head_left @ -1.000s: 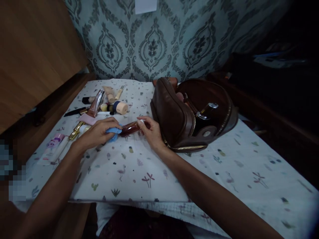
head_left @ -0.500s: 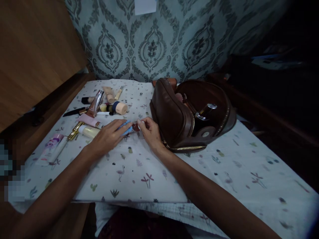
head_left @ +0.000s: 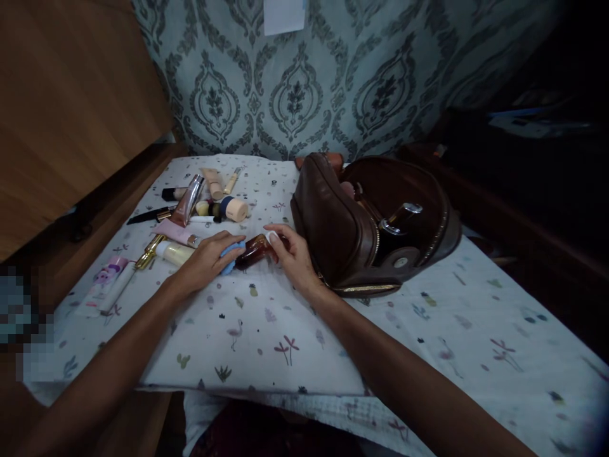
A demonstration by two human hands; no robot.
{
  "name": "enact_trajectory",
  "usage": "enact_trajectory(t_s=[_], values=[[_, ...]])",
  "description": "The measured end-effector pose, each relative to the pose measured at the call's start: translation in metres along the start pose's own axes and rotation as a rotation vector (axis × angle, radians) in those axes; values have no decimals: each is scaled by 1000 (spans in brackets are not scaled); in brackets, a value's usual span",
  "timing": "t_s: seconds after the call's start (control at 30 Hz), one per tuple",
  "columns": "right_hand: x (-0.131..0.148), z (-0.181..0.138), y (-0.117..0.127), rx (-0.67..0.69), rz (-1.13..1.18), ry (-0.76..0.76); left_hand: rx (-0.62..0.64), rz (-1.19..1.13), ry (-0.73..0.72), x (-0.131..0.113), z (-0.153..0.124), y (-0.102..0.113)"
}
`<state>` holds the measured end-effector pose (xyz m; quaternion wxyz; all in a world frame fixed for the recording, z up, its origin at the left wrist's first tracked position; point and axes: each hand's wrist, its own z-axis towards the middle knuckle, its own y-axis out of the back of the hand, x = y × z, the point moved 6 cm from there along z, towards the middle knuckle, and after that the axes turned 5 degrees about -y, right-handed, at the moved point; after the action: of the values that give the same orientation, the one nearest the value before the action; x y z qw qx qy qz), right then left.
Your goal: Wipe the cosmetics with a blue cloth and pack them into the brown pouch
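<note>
An amber-brown, see-through bottle (head_left: 255,251) lies between my two hands, just above the printed cloth. My right hand (head_left: 292,255) is closed on its right end, thumb and fingers pinching at the white cap (head_left: 271,237). My left hand (head_left: 207,259) curls over a light-blue cloth-like piece (head_left: 233,257), which touches the bottle's left end. Whether the blue piece is cloth or sponge is hard to make out under the fingers. Beside my left hand lies a pale yellow tube with a white cap (head_left: 176,253).
A brown leather bag (head_left: 333,235) stands unzipped right of my hands, a shiny silver-topped item (head_left: 399,217) in its opening. Tubes, bottles and pencils lie at the left, including a pink tube (head_left: 176,231) and a navy-capped beige bottle (head_left: 234,208). A patterned wall rises behind.
My left hand and the blue piece have shifted left along the bottle, so more of its brown body shows. My right hand still grips the capped end. The view has tilted slightly.
</note>
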<state>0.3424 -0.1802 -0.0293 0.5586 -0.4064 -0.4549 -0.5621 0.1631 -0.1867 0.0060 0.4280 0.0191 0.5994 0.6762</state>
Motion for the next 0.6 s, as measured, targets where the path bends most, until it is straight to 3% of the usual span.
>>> enact_trajectory(t_s=[0.17,0.27,0.47,0.6], values=[[28,-8,-5,108,-97,218,-172,-93,-75,-6,-1,-4],[43,-14,-12,220,-100,345,-207,-202,-81,-9,-1,-1],[48,-20,-19,294,-132,377,81,-534,36,2,2,-13],[42,-20,-18,253,-136,318,149,-562,74,12,1,-17]])
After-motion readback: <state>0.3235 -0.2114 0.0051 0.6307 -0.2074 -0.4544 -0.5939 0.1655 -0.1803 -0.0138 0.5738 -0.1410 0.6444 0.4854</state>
